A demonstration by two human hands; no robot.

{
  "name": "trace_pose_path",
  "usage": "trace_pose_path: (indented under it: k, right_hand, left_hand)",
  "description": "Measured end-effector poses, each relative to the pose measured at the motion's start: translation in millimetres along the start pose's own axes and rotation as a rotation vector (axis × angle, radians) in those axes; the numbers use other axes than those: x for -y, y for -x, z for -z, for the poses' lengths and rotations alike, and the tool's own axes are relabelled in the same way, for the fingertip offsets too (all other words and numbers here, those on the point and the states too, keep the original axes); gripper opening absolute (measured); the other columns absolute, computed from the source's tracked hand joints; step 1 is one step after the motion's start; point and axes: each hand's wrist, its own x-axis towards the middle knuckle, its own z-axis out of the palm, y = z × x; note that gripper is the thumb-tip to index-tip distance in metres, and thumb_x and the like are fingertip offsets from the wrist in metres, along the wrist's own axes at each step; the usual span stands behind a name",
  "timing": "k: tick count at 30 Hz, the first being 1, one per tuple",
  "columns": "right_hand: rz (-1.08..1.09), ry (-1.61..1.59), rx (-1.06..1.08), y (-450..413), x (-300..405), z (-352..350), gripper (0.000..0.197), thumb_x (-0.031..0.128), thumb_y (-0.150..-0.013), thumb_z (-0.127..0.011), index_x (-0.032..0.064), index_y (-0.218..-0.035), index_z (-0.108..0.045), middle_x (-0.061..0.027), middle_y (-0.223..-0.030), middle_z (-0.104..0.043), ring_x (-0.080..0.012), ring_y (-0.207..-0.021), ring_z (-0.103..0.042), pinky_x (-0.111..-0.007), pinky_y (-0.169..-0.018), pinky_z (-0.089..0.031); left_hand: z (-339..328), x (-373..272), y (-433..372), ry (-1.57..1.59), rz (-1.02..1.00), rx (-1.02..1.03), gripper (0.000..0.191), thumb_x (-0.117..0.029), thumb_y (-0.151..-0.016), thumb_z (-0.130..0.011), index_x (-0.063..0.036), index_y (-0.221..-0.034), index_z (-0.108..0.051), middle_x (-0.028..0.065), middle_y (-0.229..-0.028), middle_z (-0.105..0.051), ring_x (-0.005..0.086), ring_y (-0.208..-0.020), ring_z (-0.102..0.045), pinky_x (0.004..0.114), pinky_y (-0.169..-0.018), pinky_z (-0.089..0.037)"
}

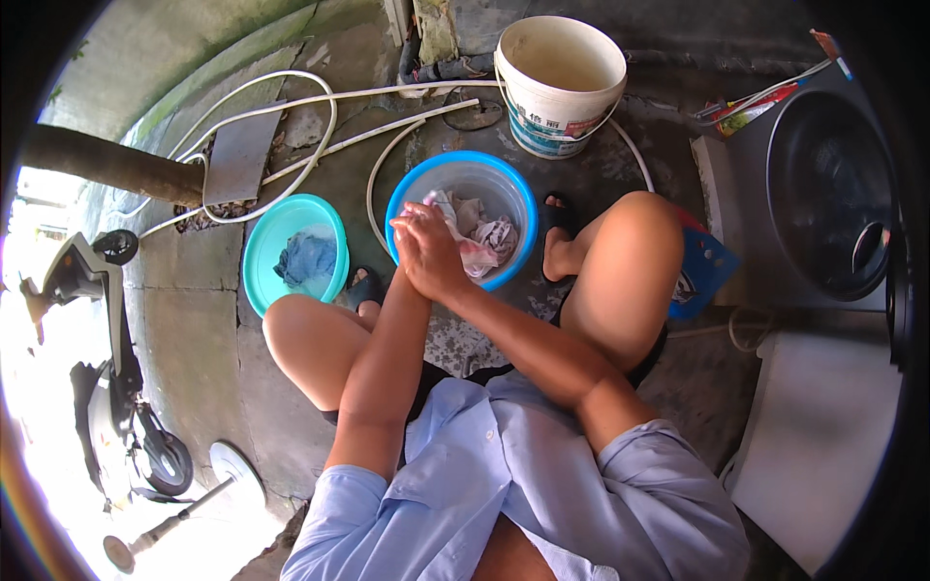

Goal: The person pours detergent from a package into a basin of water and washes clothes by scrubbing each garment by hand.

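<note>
My left hand (406, 250) and my right hand (439, 256) are pressed together over the left side of a clear basin with a blue rim (532, 210). A wet pink-and-white cloth (476, 259) comes up to my fingers and is gripped between the hands. My right hand lies over the left and hides much of it. More crumpled pale fabric (498, 234) rests inside the same basin. To the left, a turquoise basin (259, 254) holds a blue cloth (309, 258) in sudsy water.
A white plastic bucket (561, 109) bearing print stands beyond the basins. A pale hose (336, 109) loops over the concrete floor. At right are a front-loading washing machine (828, 196) and a white box-shaped object (814, 436). A scooter (120, 319) stands at left.
</note>
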Motion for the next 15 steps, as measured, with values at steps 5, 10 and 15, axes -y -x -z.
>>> trace_pose_path:
  k: [5, 10, 15]
  right_hand:
    - [-0.684, -0.186, 0.236, -25.1, -102.8, 30.2, 0.023, 0.021, -0.093, -0.052, 0.0061, -0.097, -0.07, -0.0154, -0.098, -0.07, -0.0296, -0.095, -0.067, -0.039, -0.087, -0.051]
    - [-0.322, -0.217, 0.094, 1.8, -38.5, 10.1, 0.031, 0.022, -0.099, -0.048, -0.0023, -0.114, -0.06, -0.0246, -0.112, -0.062, -0.0385, -0.111, -0.058, -0.046, -0.099, -0.043]
    - [-0.462, -0.216, 0.026, -24.7, -113.7, 20.9, 0.017, 0.005, -0.085, -0.057, 0.0036, -0.097, -0.069, -0.0129, -0.092, -0.069, -0.0271, -0.087, -0.067, -0.038, -0.082, -0.052]
  left_hand:
    - [-35.9, 64.1, -29.3, -0.312, -0.043, -0.695, 0.035, -0.036, -0.095, -0.051, -0.0076, -0.114, -0.061, 0.0101, -0.099, -0.064, 0.0258, -0.096, -0.061, 0.043, -0.078, -0.051]
    - [-44.4, 41.2, -15.5, 1.272, -0.045, 0.137, 0.035, -0.041, -0.097, -0.049, -0.0107, -0.109, -0.06, 0.0081, -0.104, -0.062, 0.0236, -0.096, -0.06, 0.038, -0.079, -0.05]
    - [-87.4, 54.8, -16.8, -0.698, 0.113, -0.782, 0.041, -0.052, -0.093, -0.05, -0.014, -0.107, -0.059, 0.0097, -0.099, -0.062, 0.0242, -0.082, -0.063, 0.041, -0.067, -0.053]
